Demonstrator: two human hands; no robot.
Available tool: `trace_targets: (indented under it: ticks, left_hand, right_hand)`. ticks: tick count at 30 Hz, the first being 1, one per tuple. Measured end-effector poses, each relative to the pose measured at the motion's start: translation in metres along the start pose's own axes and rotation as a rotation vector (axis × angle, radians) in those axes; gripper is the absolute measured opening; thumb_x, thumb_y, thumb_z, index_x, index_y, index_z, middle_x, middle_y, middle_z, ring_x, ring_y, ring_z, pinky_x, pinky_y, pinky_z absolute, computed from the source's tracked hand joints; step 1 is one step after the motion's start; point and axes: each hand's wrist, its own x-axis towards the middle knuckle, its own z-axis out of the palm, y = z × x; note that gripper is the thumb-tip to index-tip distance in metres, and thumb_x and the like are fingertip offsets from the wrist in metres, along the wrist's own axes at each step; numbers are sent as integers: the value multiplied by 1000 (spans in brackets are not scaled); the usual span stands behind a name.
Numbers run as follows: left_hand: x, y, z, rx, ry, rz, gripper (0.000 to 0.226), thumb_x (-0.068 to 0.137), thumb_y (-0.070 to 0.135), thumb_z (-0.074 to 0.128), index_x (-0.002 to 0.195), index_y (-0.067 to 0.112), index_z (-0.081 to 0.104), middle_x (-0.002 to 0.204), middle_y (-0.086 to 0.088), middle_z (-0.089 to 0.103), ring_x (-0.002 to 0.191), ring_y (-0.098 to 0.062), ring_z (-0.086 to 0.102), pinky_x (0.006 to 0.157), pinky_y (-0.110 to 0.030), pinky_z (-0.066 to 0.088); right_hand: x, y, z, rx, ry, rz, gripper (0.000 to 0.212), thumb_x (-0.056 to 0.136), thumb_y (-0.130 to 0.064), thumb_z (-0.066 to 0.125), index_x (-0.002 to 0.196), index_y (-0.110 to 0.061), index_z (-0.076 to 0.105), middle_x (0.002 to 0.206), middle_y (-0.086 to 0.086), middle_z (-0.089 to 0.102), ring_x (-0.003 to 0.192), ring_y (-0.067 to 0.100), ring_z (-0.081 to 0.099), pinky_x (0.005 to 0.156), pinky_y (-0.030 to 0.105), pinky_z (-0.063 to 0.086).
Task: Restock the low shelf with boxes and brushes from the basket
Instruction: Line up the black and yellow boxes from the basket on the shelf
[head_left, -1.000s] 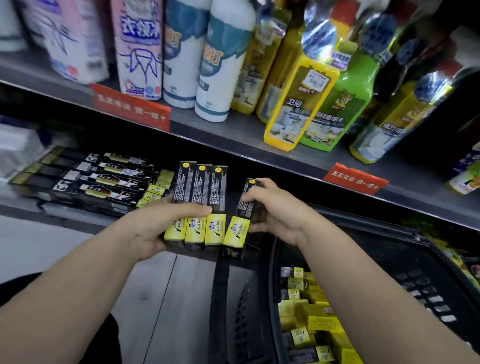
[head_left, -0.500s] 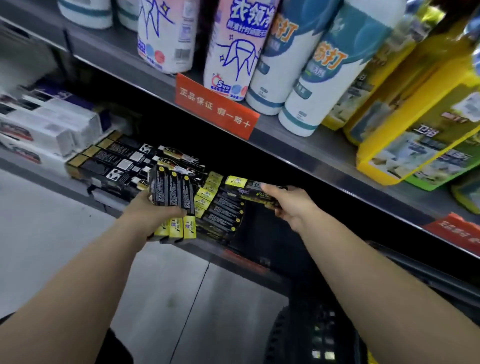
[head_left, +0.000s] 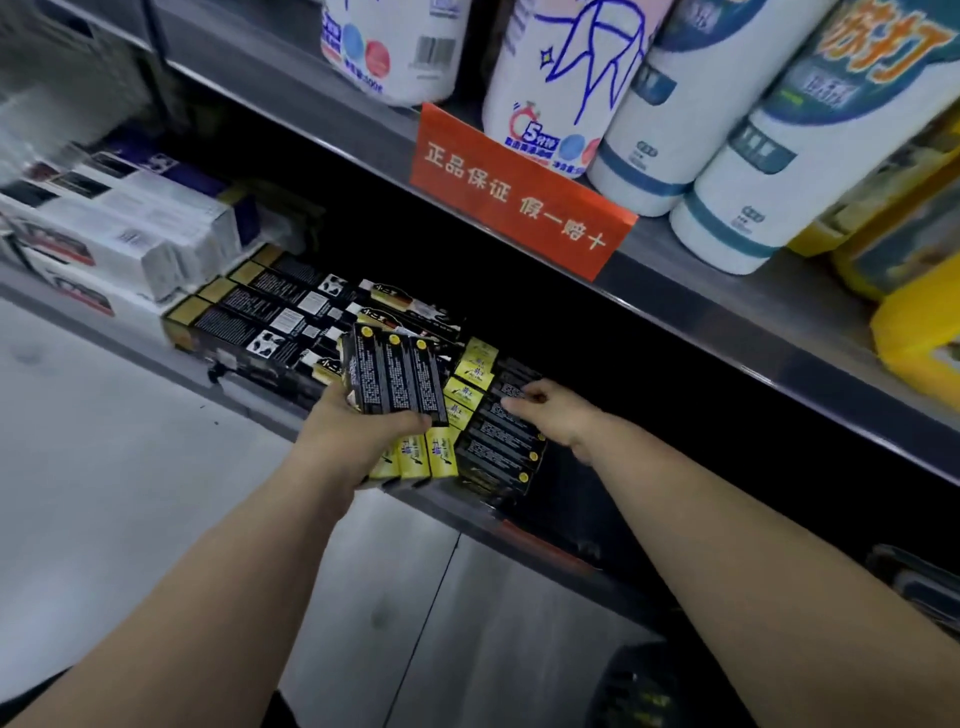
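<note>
Three slim black-and-yellow cardboard boxes (head_left: 400, 384) | gripped side by side in your left hand (head_left: 358, 441), over grey metal low shelf (head_left: 260, 410) | your right hand (head_left: 561, 415) rests flat-fingered on matching shelved stack (head_left: 498, 441)

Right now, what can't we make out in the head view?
Head view only:
- Basket: cut by the bottom edge, contents unseen.
- Low shelf: back lost in shadow under the shelf above.
- White boxes, far left: print blurred.
- Right hand on the stack: pinching or only pressing, unclear.
- Left hand covers part of its three boxes.
</note>
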Motion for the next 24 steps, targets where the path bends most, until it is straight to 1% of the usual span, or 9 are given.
trace_targets:
  ticks: [4,7,10,11,13,16,19,21,24]
  left_hand:
    - [2,1,3,-14,-1,-23,67,68,9,81,126,13,49,106,-3,66,88,-16,59,64,-25,40]
    - [4,1,7,-16,-20,-31,68,67,9,81,127,14,49,112,-5,65,101,-23,59,78,-31,42]
    - [2,1,9,-7,-35,-40,67,67,8,81,125,13,50,114,-6,65,105,-26,59,92,-38,45]
    - [1,1,9,-8,-40,-45,65,67,7,81,125,13,51,113,-7,66,105,-27,60,94,-40,46]
    - [0,4,9,-32,-87,-61,60,68,4,79,122,13,54,111,-8,68,103,-29,63,95,-45,48]
    - [-5,7,13,-75,-230,-89,53,70,3,77,118,12,57,107,-10,71,97,-28,67,87,-41,53]
    - [-5,6,18,-58,-283,-104,54,69,5,77,118,13,56,111,-11,69,104,-30,64,97,-47,47]
    - [-3,4,18,-62,-218,-100,62,67,8,79,124,15,54,115,-10,67,109,-31,60,101,-49,44]
    - [3,1,14,-92,-88,-79,71,67,7,81,129,17,49,116,-8,66,109,-31,60,100,-50,44]
  right_hand:
    - [3,3,6,-71,-58,-25,69,81,-44,68,139,-27,36,148,8,30,129,27,39,103,34,35]
    - [1,3,8,-99,-60,-31,69,82,-45,66,140,-27,34,148,9,31,130,28,38,101,33,35]
    - [-8,-8,6,-328,47,-115,61,86,-54,54,138,-28,37,146,11,30,133,31,29,104,41,33]
    - [-13,-16,5,-310,85,-193,57,88,-57,49,136,-27,39,143,10,34,132,30,30,104,41,33]
    - [-25,-36,6,-20,55,-285,53,90,-56,44,133,-26,44,136,6,45,127,25,41,102,39,38]
    - [-40,-55,7,502,-182,-222,51,94,-38,52,140,-21,37,134,7,50,115,21,54,91,34,49]
    - [-44,-55,-3,630,-323,-203,49,93,-18,55,138,-25,37,122,6,55,98,21,60,75,31,55]
    - [-40,-49,-18,669,-212,-179,36,92,-18,55,128,-20,49,103,2,61,89,17,61,70,28,54]
    - [-26,-32,-40,918,95,-1,7,90,-23,59,91,-16,59,85,1,62,76,11,61,65,23,52]
